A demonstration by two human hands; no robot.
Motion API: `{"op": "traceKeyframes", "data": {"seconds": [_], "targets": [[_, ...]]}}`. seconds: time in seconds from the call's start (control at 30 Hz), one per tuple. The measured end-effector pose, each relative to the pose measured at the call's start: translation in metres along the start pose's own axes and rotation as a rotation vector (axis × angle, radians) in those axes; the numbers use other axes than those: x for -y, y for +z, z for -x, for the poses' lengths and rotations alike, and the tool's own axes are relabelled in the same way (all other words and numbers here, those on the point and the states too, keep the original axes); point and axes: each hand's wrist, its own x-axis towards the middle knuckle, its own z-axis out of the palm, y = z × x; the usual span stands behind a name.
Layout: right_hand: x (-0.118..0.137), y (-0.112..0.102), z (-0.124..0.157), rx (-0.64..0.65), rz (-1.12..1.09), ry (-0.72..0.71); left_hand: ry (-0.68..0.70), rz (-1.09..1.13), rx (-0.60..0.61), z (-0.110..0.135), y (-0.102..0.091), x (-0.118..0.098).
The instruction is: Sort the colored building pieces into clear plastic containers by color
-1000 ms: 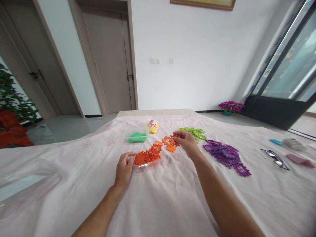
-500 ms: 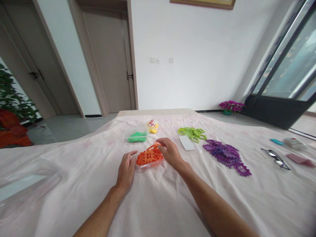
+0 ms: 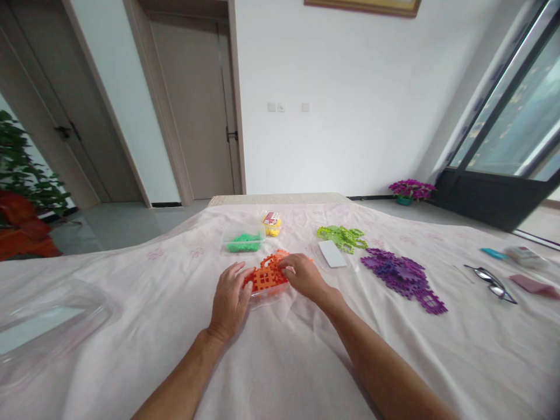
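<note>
Interlocking orange plastic building pieces (image 3: 265, 279) fill a small clear plastic container (image 3: 268, 296) on the cloth in front of me. At its left side is my left hand (image 3: 230, 298), thumb and fingers apart, the tips touching the orange pieces and the rim. My right hand (image 3: 303, 277) is over the right end, its fingers curled down against the orange pieces; the fingertips are partly hidden. Just behind stand a clear box of green pieces (image 3: 244, 242) and a labelled box of yellow pieces (image 3: 272, 224).
Lime-green pieces (image 3: 343, 237) lie right of centre, by a clear box with a white card (image 3: 332, 254). Further right are purple pieces (image 3: 400, 277), glasses (image 3: 492, 284), a blue item (image 3: 494, 254) and a pink cloth-like item (image 3: 534, 286). A large clear plastic container (image 3: 48, 326) lies left.
My left hand has shifted right and over the rim, its fingers now on the orange pieces. My right hand has come slightly lower, its fingers more curled.
</note>
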Motion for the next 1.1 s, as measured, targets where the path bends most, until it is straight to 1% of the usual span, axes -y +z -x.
{"op": "traceKeyframes", "data": {"seconds": [0.1,0.23,0.3,0.4,0.47,0.57,0.67,0.73,0.77,0.83,0.93,1.0,1.1], "targets": [[0.002,0.002,0.000,0.008,0.023,-0.027,0.057,0.005,0.052,-0.001,0.000,-0.003],[0.001,0.006,0.001,-0.126,0.015,-0.021,0.072,-0.012,0.052,-0.001,-0.001,-0.005],[0.002,0.007,0.002,-0.159,-0.006,-0.079,0.100,-0.021,0.067,0.000,-0.003,-0.006],[0.004,0.006,0.002,-0.089,0.013,-0.184,0.138,-0.058,0.119,0.001,-0.002,-0.006],[0.004,0.004,0.003,-0.045,0.077,-0.166,0.140,-0.086,0.140,0.002,0.000,-0.005],[0.001,0.001,0.003,-0.026,0.143,-0.104,0.146,-0.093,0.154,0.002,0.002,-0.003],[-0.004,0.001,0.002,-0.008,0.064,-0.138,0.171,-0.088,0.146,0.002,0.002,-0.003],[-0.009,0.001,0.000,-0.029,-0.016,-0.137,0.192,-0.078,0.132,0.001,0.000,-0.005],[-0.013,0.001,-0.001,-0.057,-0.041,-0.109,0.202,-0.071,0.127,0.000,-0.001,-0.007],[-0.023,0.001,-0.003,-0.122,-0.043,-0.009,0.214,-0.061,0.113,0.000,-0.002,-0.009],[-0.041,0.000,-0.005,-0.163,0.052,0.156,0.218,-0.061,0.088,-0.001,-0.001,-0.009],[-0.052,-0.001,-0.004,-0.131,0.141,0.229,0.219,-0.062,0.076,0.000,0.000,-0.008],[-0.062,0.003,0.000,-0.026,0.267,0.279,0.219,-0.062,0.068,0.001,0.001,-0.007]]}}
